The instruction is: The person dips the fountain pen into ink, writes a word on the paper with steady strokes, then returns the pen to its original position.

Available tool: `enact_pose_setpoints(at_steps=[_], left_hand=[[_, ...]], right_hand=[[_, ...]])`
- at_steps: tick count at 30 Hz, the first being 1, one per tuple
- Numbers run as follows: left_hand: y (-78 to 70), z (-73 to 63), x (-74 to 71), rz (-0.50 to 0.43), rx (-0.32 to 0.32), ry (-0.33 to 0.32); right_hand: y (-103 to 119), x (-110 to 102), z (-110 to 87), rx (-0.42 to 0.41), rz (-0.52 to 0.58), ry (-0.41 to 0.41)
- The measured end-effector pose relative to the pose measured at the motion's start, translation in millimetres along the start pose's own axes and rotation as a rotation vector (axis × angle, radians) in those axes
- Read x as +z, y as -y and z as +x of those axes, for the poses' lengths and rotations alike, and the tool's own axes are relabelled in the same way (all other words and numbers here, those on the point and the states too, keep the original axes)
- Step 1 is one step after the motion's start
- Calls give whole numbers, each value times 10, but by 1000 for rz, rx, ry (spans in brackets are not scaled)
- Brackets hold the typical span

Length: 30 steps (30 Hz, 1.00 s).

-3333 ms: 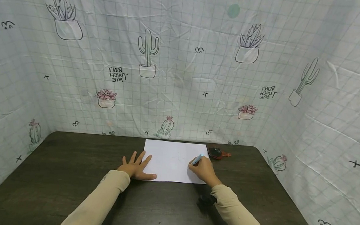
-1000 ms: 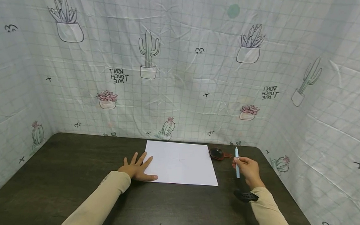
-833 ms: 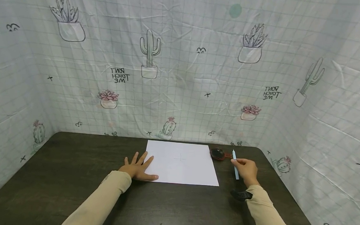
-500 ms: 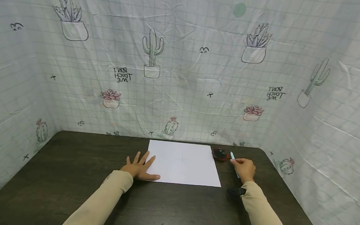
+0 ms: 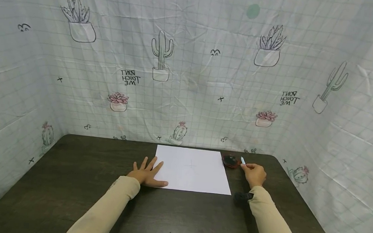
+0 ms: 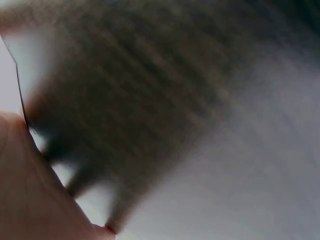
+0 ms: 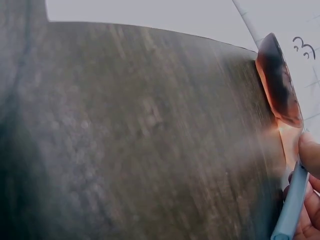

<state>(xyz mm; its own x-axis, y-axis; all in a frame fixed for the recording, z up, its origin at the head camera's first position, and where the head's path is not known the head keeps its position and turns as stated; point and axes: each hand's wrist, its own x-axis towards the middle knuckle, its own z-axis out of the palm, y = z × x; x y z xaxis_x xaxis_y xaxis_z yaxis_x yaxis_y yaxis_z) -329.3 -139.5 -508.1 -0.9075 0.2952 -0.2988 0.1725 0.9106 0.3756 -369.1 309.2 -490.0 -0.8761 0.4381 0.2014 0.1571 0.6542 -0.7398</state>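
A white sheet of paper (image 5: 199,177) with a faint thin cross near its middle lies on the dark table. Fingers spread, my left hand (image 5: 148,176) lies flat over the paper's left edge; in the left wrist view part of the hand (image 6: 35,195) shows beside a blurred table surface. Right of the paper, my right hand (image 5: 254,173) pinches a light blue pen (image 7: 295,205) between thumb and fingers. Close beyond it lies an orange-rimmed object with a dark oval face and a narrow handle (image 7: 280,82), the pen seeming to overlap its handle end.
The dark wooden table (image 5: 75,181) ends at a light fabric curtain (image 5: 193,106) printed with cacti, which stands behind and on both sides. A black band (image 5: 242,198) sits on the right wrist.
My right hand has left the paper with the pen, gone to the right, then come slightly back left beside the orange-rimmed object. My left hand has stayed on the paper. The head view has shifted slightly.
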Motion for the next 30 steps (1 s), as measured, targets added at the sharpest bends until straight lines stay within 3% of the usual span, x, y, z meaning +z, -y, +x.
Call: enact_pose_setpoints(at_steps=[13,20,26,30], left_hand=[[-21,57,23,12,13,9],[-23,45,21,-11,22,0],[-33,-45,-77,-46,17,13],[-80,-194,-290,-129,47,-15]], right_hand=[[10,-89,-26,22,-10,10],[-1,-153,-45,-42,-36,50],[127,-271,-10,-182,-156,210],[295,-428,22,-287,-241,349]])
